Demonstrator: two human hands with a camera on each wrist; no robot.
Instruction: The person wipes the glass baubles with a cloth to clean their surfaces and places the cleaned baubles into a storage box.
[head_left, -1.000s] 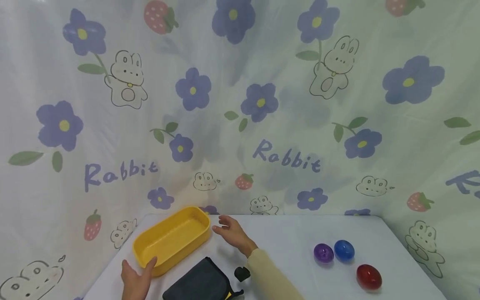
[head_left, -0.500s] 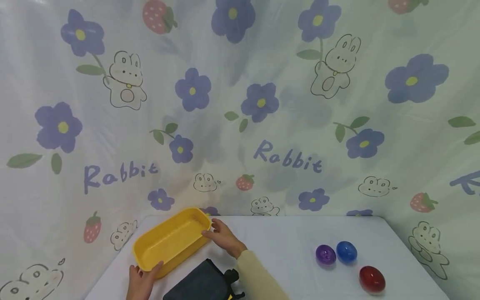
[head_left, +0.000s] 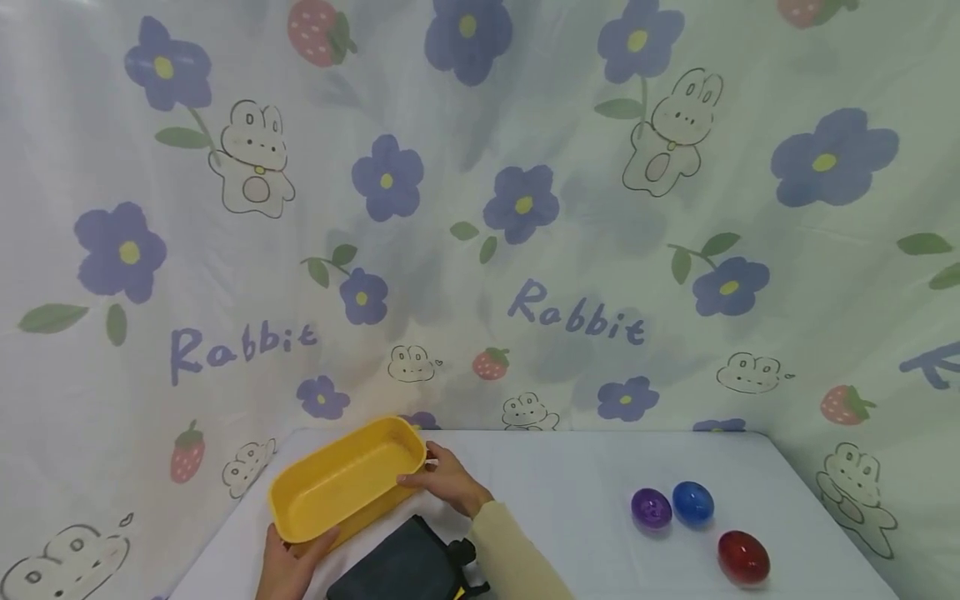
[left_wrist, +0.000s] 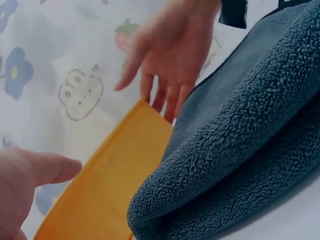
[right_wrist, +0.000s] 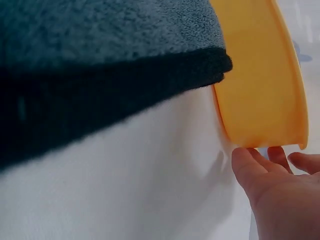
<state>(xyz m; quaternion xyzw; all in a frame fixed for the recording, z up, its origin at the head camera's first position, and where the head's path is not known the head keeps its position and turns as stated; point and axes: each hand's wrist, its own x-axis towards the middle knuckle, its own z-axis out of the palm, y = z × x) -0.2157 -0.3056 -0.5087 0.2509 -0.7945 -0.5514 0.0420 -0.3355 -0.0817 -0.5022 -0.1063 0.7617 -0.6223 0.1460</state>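
Observation:
A yellow rectangular plastic bin (head_left: 345, 483) lies slantwise at the back left in the head view, with nothing inside it. My left hand (head_left: 294, 568) grips its near left end, the thumb along the outer side wall and the fingers partly hidden behind the end. At the far right end my right hand (head_left: 452, 483) holds the bin, thumb on the long side and fingers round the end wall. The right wrist view shows those fingertips (right_wrist: 243, 157) right at the lower part of that wall. Close in front of the bin is a folded dark grey towel (head_left: 397, 567) with black edging.
On the right of the white table (head_left: 577, 508) are three shiny egg-shaped pieces: purple (head_left: 651, 509), blue (head_left: 693, 504) and red (head_left: 743, 557). A patterned curtain (head_left: 450, 250) hangs behind the table.
Both hands have closed in from beside the bin onto its two ends. The bin has shifted very slightly to the right; the towel and the egg-shaped pieces stay in place.

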